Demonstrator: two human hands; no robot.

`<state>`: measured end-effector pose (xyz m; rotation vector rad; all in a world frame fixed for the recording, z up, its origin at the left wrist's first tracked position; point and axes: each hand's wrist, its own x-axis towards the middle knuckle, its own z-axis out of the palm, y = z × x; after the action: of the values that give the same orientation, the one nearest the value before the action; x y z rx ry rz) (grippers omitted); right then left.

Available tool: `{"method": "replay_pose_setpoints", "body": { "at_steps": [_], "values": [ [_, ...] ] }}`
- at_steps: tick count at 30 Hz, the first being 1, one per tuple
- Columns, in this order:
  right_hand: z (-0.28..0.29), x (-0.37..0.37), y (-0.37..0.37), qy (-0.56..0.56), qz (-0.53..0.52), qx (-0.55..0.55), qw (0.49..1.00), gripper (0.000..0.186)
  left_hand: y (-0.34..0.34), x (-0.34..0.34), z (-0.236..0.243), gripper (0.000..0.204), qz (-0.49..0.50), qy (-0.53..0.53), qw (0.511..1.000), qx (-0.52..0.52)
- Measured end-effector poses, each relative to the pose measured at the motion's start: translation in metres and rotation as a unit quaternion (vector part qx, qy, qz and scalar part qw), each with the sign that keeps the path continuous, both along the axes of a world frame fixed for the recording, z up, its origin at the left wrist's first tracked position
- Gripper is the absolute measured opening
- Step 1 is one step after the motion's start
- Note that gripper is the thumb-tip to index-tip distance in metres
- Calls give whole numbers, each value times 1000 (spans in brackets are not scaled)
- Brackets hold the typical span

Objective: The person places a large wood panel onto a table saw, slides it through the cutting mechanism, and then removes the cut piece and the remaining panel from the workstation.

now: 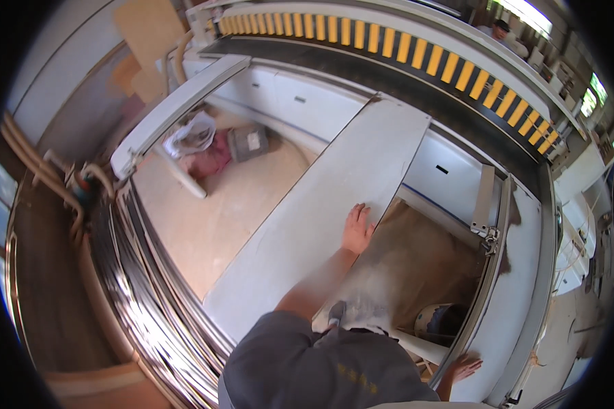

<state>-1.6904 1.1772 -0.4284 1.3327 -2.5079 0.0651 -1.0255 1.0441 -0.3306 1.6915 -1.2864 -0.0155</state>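
My left hand (358, 228) lies flat, fingers stretched, on a long pale grey panel (327, 184). That panel runs slantwise from the near left up to the machine's front. Over at the lower right, my right hand (465, 368) is open, its fingers extended at a white flat surface (508, 300) on the machine's right side. Whether it presses on that surface, I cannot tell. Neither hand holds anything.
A large machine with a row of yellow strips (402, 46) stretches across the back. Left of the panel, a grey bin (247, 142) and a plastic bag (192, 133) are on the floor. A bucket (440, 322) stands at right. Another person (501, 31) is far behind.
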Motion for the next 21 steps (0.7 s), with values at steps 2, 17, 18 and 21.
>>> {"method": "replay_pose_setpoints", "body": {
  "at_steps": [2, 17, 18, 21],
  "values": [
    [6, 4, 2, 22, 24, 19, 999, 77, 46, -1, 1, 47, 20, 6, 1000, -8],
    [18, 7, -2, -138, 294, -212, 922, 76, 450, -73, -5, 52, 115, -38, 984, 130],
    [19, 7, -3, -113, 315, -226, 915, 74, 475, -77, -4, 52, 122, -36, 983, 130],
    [20, 17, 11, -109, 318, -209, 918, 73, 546, -86, 10, 57, 44, -132, 973, 183]
  ]
}}
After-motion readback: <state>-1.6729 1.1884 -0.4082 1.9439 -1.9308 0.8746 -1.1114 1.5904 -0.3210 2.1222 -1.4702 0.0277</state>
